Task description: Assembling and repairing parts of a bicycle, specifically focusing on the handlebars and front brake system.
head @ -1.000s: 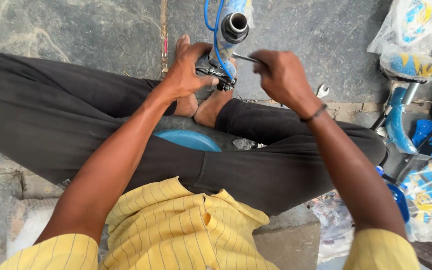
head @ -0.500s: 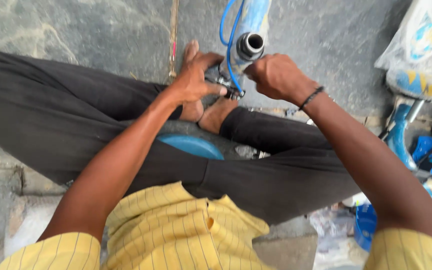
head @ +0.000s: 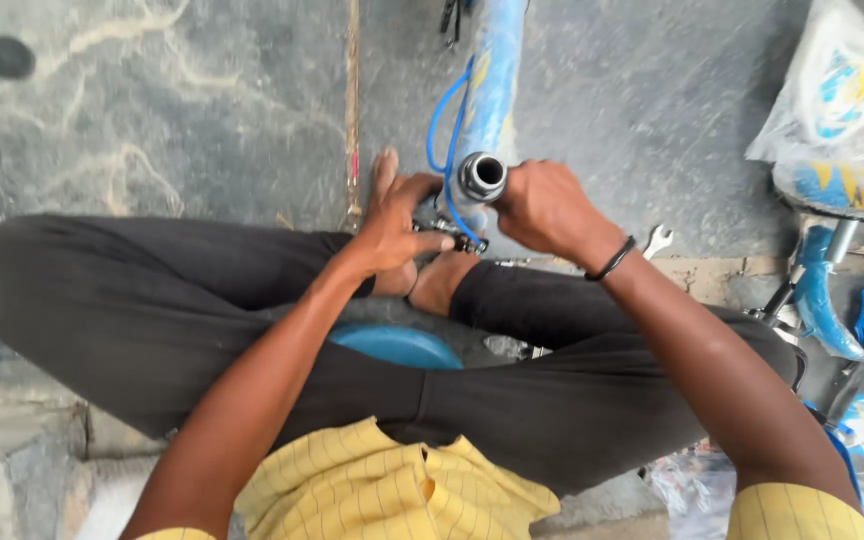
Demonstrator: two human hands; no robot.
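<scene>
Blue bicycle frame (head: pixel 497 90), lying along stone floor (head: pixel 202 110), open steel tube end (head: pixel 482 176) facing up between crossed legs; probably propped there to keep fittings within reach. Blue cables (head: pixel 444 130) looped down tube's side to small metal clamp fitting (head: pixel 447 232) just below tube end. Left hand (head: pixel 397 220): fingers curled closed on that fitting, thumb laid across it, apparently steadying it. Right hand (head: pixel 547 208): closed against tube end's far side, bracing it; anything inside the grip hidden. Open-ended spanner (head: pixel 658 240) on floor, just beyond right wrist. Wrapped blue bicycle parts (head: pixel 832 120) stacked at right, well apart. Blue disc (head: pixel 397 346) under legs.
</scene>
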